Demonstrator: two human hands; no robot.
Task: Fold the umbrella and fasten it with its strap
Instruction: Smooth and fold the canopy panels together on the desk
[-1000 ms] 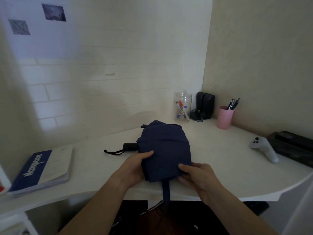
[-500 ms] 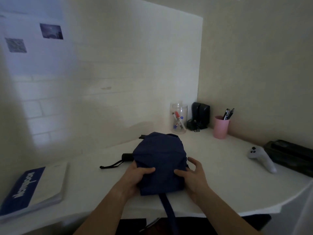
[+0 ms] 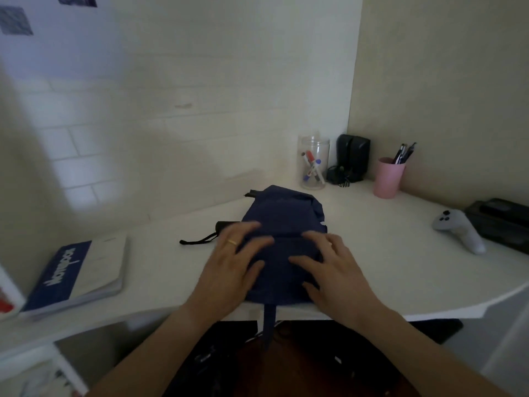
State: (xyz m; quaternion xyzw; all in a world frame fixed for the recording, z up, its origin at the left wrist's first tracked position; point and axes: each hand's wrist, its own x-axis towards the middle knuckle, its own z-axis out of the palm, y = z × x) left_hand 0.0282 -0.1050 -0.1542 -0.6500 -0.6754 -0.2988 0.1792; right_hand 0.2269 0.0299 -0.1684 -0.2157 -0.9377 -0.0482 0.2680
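A navy blue umbrella [image 3: 283, 216] lies collapsed on the white desk [image 3: 372, 253], its cloth bunched in a flat bundle. Its black handle [image 3: 224, 225] with a wrist loop [image 3: 197, 240] pokes out to the left. The blue strap [image 3: 268, 322] hangs down over the desk's front edge. My left hand [image 3: 229, 267], with a ring, lies flat on the left of the cloth with fingers spread. My right hand [image 3: 335, 270] lies flat on the right side, fingers straight. Both press on the fabric.
A blue and white notebook [image 3: 77, 273] lies at the left. At the back stand a clear jar of markers [image 3: 313, 163], a black speaker [image 3: 352, 157] and a pink pen cup [image 3: 388, 177]. A white controller [image 3: 461, 230] and a black box [image 3: 501, 224] sit at the right.
Both hands let go of the bundle's near edge and moved up onto the top of the cloth, fingers now spread flat. The head camera shifted.
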